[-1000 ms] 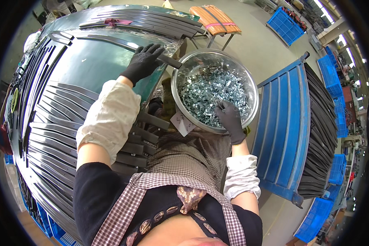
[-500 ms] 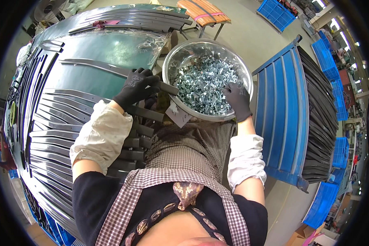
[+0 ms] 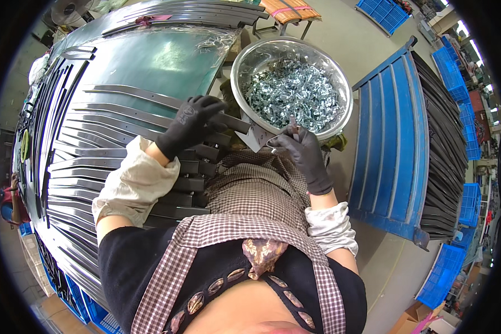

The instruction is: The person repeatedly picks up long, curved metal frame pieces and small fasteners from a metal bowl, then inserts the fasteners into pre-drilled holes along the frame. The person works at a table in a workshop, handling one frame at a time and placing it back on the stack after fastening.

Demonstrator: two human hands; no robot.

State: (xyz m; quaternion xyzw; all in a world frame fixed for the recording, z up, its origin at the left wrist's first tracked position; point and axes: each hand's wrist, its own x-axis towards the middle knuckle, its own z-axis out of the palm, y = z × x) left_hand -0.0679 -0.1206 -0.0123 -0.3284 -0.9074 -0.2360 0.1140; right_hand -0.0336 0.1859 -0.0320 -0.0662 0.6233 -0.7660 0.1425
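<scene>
My left hand [image 3: 192,119], in a black glove, is closed around a long dark curved strip [image 3: 234,122] near its right end, which sticks out past the table edge. My right hand [image 3: 305,157], gloved too, pinches a small metal clip [image 3: 294,126] between thumb and fingers, just in front of the bowl. The big round metal bowl [image 3: 236,79] stands beyond both hands, filled with a heap of shiny small metal clips [image 3: 295,92]. Against its near left side is a white paper tag [image 3: 256,138], partly hidden.
More dark strips [image 3: 89,167] lie side by side on the green-topped table [image 3: 167,58], their ends overhanging toward me. At right a blue metal rack [image 3: 387,145] holds many dark strips [image 3: 442,150]. A stool with an orange top [image 3: 286,10] stands behind the bowl.
My right hand has come out of the clip heap toward me and left, now with a clip in its fingers. My left hand still grips the strip. The view has shifted slightly.
</scene>
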